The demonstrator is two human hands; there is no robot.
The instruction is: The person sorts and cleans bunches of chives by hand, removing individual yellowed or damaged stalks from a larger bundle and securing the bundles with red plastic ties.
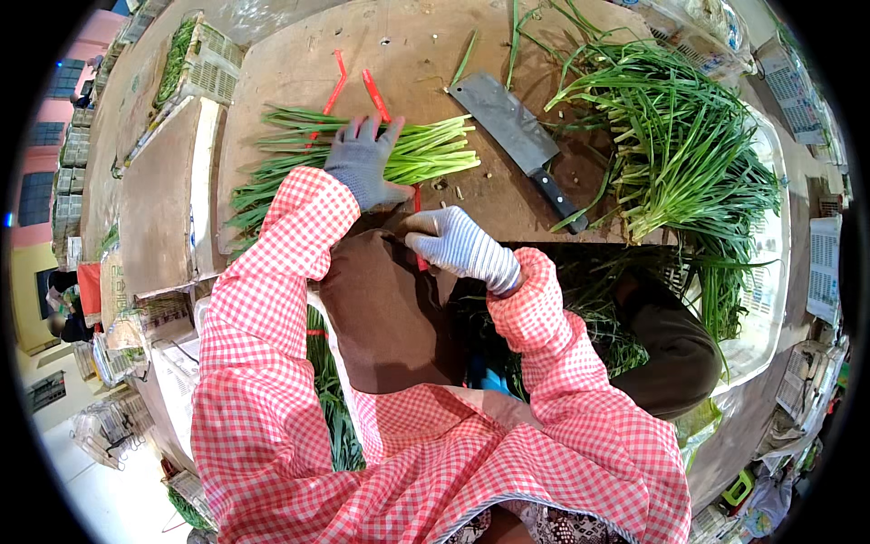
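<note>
A bunch of leafy green stalks [435, 146] lies across the wooden board, its pale cut ends to the right. My left hand [365, 160], in a grey glove, presses on the bunch with fingers spread. Red tape strips [375, 95] stick out beyond the bunch's far side. At the board's near edge, my right hand [462, 246], in a striped glove, pinches a red tape strip [419, 257] that hangs from under the bunch. A cleaver [511, 126] with a black handle rests to the right of the bunch.
A large heap of the same greens [673, 136] covers the board's right side and hangs over a white plastic basket [775, 299]. A wooden board [160, 197] stands at the left, beside a crate of greens [214, 61]. More greens [333, 394] lie beside my left leg.
</note>
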